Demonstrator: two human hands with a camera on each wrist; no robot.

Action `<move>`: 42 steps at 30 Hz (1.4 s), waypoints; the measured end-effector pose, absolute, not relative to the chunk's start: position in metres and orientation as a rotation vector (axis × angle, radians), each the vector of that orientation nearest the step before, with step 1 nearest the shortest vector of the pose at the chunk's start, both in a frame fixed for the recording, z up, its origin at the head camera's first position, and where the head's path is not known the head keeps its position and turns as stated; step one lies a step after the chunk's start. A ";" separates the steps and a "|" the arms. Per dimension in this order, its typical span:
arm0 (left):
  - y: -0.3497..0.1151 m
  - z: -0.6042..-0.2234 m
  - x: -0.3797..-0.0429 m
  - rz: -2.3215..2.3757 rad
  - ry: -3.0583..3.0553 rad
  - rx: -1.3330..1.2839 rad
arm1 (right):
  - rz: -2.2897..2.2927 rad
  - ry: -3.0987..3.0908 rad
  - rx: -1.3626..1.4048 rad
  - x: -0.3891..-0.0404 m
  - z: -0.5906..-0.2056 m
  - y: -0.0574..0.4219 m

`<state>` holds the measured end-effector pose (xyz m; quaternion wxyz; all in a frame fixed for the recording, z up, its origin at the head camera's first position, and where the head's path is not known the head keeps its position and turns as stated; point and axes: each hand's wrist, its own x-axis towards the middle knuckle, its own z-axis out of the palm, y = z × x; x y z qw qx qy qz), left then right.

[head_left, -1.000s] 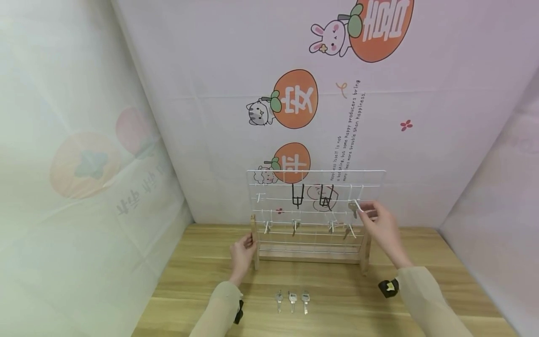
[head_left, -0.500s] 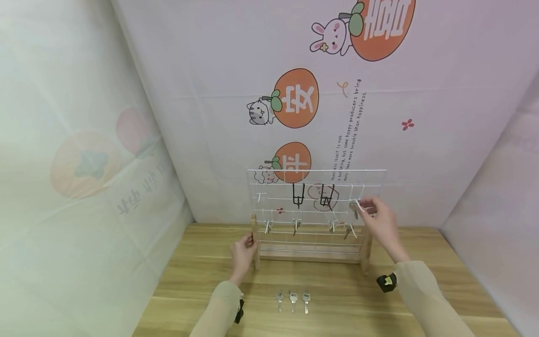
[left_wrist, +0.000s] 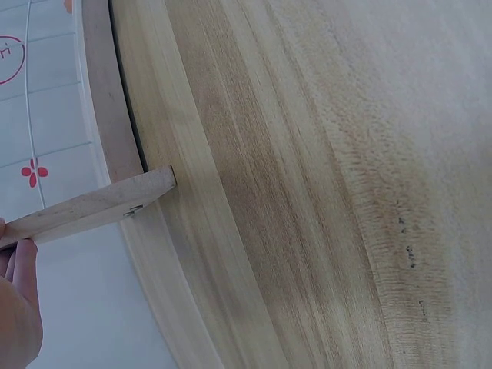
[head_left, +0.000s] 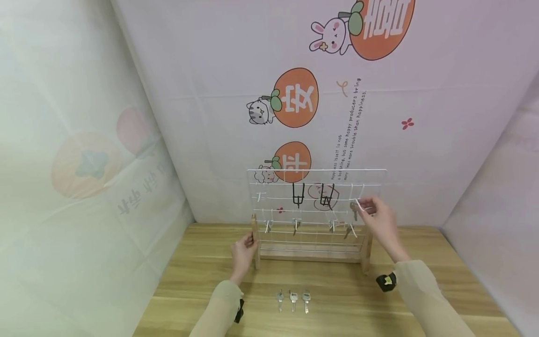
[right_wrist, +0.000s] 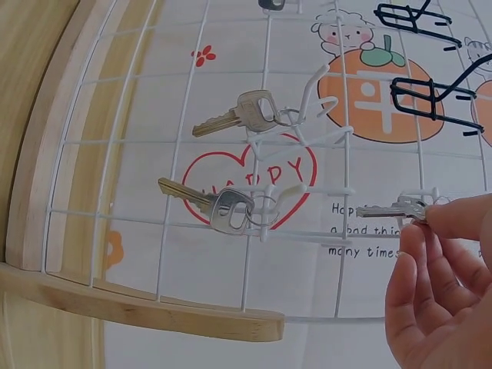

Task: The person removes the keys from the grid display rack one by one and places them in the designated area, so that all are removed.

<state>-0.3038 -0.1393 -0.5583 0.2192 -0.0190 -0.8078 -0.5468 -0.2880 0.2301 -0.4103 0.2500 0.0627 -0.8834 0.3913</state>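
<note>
My right hand (head_left: pixel 381 227) is raised at the upper right of a white wire grid rack (head_left: pixel 316 170) and pinches a key (right_wrist: pixel 388 211) between thumb and fingertips. In the head view, this key overlaps a white hook (head_left: pixel 360 204); a small ring shows at its head in the right wrist view. My left hand (head_left: pixel 243 255) grips the wooden side post (left_wrist: pixel 92 207) of the rack, thumb on one face and fingers on the other. Lower on the grid, several keys hang by rings from white hooks, among them a brass-bladed key (right_wrist: pixel 223 209) and another key (right_wrist: pixel 238 115).
Three keys (head_left: pixel 293 302) lie in a row on the wooden table (head_left: pixel 337 299) in front of the rack. Two black hooks (head_left: pixel 298 194) hang on the upper grid. A printed cloth (head_left: pixel 219 154) stands behind, with a white side cloth (head_left: pixel 84 234) at the left.
Almost nothing differs. The right hand stays at the upper right hook with the key, its forearm and sleeve shifted slightly left and up. The left hand holds still on the post.
</note>
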 end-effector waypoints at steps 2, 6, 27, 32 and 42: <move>-0.139 -0.558 -0.304 -1.511 -2.235 -0.049 | 1.063 -2.406 0.176 -0.288 -0.411 0.230; -0.140 -0.560 -0.305 -1.499 -2.237 -0.063 | 1.065 -2.419 0.194 -0.287 -0.410 0.230; -0.139 -0.558 -0.304 -1.499 -2.233 -0.044 | 1.125 -2.379 0.235 -0.276 -0.409 0.235; -0.138 -0.557 -0.305 -1.493 -2.234 -0.035 | 1.110 -2.381 0.244 -0.273 -0.409 0.237; -0.138 -0.557 -0.304 -1.504 -2.227 -0.041 | 1.136 -2.396 0.258 -0.262 -0.407 0.241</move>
